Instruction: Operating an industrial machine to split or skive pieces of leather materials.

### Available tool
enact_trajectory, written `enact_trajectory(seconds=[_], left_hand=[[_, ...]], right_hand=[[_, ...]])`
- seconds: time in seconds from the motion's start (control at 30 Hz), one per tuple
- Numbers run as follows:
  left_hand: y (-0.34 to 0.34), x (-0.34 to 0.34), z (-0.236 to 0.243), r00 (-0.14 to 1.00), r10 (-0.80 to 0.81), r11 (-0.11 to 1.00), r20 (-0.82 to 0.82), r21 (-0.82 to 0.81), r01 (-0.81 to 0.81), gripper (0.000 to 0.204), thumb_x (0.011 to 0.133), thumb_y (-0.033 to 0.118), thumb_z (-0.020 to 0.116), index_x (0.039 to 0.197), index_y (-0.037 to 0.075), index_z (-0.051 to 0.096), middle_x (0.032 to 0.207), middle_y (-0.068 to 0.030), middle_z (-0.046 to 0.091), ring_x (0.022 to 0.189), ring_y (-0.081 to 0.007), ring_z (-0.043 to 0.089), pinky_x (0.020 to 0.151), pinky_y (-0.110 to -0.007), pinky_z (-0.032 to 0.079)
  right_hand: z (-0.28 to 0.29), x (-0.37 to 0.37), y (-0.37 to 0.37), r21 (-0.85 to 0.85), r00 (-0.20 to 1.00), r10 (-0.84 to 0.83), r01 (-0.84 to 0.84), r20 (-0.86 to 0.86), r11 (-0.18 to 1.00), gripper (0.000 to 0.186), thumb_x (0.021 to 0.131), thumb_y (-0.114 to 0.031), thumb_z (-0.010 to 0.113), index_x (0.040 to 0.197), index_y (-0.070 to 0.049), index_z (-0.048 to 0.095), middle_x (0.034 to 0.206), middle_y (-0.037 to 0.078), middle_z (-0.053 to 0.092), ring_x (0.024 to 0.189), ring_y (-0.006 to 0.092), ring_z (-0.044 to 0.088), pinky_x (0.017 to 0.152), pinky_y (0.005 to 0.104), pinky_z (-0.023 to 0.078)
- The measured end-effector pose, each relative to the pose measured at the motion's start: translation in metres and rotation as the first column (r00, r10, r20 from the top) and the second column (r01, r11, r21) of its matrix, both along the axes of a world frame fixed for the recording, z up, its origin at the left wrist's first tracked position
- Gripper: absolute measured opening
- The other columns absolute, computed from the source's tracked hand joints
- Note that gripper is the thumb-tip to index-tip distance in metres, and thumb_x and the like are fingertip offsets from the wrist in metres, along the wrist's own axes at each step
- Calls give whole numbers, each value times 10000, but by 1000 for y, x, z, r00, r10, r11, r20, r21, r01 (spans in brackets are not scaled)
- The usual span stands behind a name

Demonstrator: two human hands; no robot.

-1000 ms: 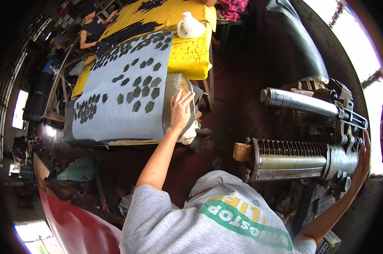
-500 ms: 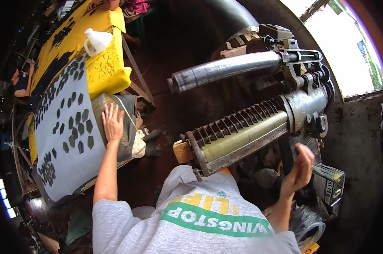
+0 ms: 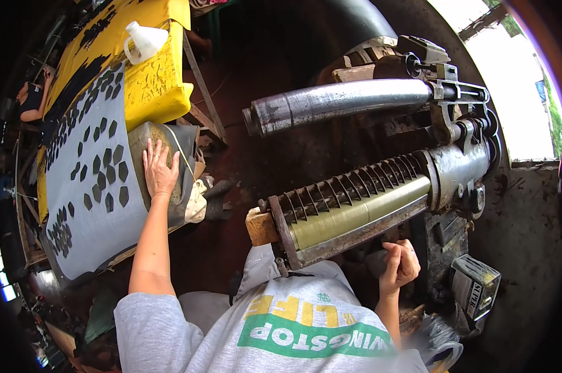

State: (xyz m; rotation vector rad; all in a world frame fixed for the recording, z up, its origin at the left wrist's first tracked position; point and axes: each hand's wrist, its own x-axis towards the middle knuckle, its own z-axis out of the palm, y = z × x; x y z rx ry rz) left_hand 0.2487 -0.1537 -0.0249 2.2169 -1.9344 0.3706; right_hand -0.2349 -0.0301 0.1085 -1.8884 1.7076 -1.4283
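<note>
My left hand lies flat with fingers spread on a worn brownish-green block or pad at the table's near right edge. A cord is stretched over the dark sheet beside it. My right hand is in the air, fingers curled in, just below the near edge of a metal roller machine. Nothing shows between those fingers. The machine has a greenish roller with a row of curved dark ribs along it. A long shiny metal cylinder extends from the machine's far side.
Left of me, a grey sheet carries many dark five-sided pieces. Beyond it are yellow sheeting and a white jug. A wooden block sits at the roller's end. A box stands at right. Another person is far left.
My right hand has moved left and down toward me, its fingers now curled. My left hand stays flat on the block. The whole view has shifted slightly.
</note>
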Motion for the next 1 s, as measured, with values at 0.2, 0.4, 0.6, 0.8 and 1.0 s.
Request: enact_trajectory(seconds=[0.2, 0.4, 0.6, 0.8, 1.0], left_hand=[[0, 6, -3, 997, -57, 996, -50, -79, 53, 320, 841, 294, 546, 876, 6, 682, 1173, -122, 569, 1238, -259, 392, 1057, -401, 251], [-2, 4, -6, 999, -37, 999, -36, -32, 35, 261, 791, 265, 573, 832, 30, 679, 1164, -130, 570, 1226, -255, 402, 1060, -400, 244], [1, 5, -7, 1000, -14, 1000, 3, -8, 14, 209, 755, 213, 564, 820, 42, 665, 1161, -120, 568, 1241, -249, 379, 1064, -407, 238], [1, 6, -10, 999, -18, 1000, 27, -13, 18, 186, 757, 186, 548, 809, 42, 654, 1164, -114, 567, 1244, -244, 377, 1066, -407, 239], [-2, 6, -12, 999, -16, 1000, 43, -9, 16, 161, 758, 161, 547, 807, 44, 646, 1159, -104, 568, 1232, -250, 391, 1062, -412, 249]], right_hand=[[-52, -6, 14, 415, 991, 131, -103, -39, 904, 124, 769, -41, 587, 663, 24, 592, 551, 113, 510, 478, 228, 487, 452, 317, 354], [-183, -72, 58, 924, 962, 269, -52, -57, 380, 254, 799, -208, 614, 929, 10, 625, 822, 176, 637, 780, 310, 615, 677, 333, 466], [-234, -103, 112, 970, 995, -76, -40, 60, 238, 356, 828, -287, 585, 1030, 5, 612, 964, 184, 642, 956, 257, 607, 827, 329, 449], [-281, -145, 158, 998, 986, -158, 62, -60, 8, 345, 844, -277, 564, 1022, 15, 613, 964, 195, 640, 955, 244, 607, 808, 320, 445], [-283, -136, 146, 996, 994, -100, 59, -52, 65, 319, 843, -256, 561, 1007, 10, 621, 942, 187, 647, 912, 266, 618, 782, 329, 453]])
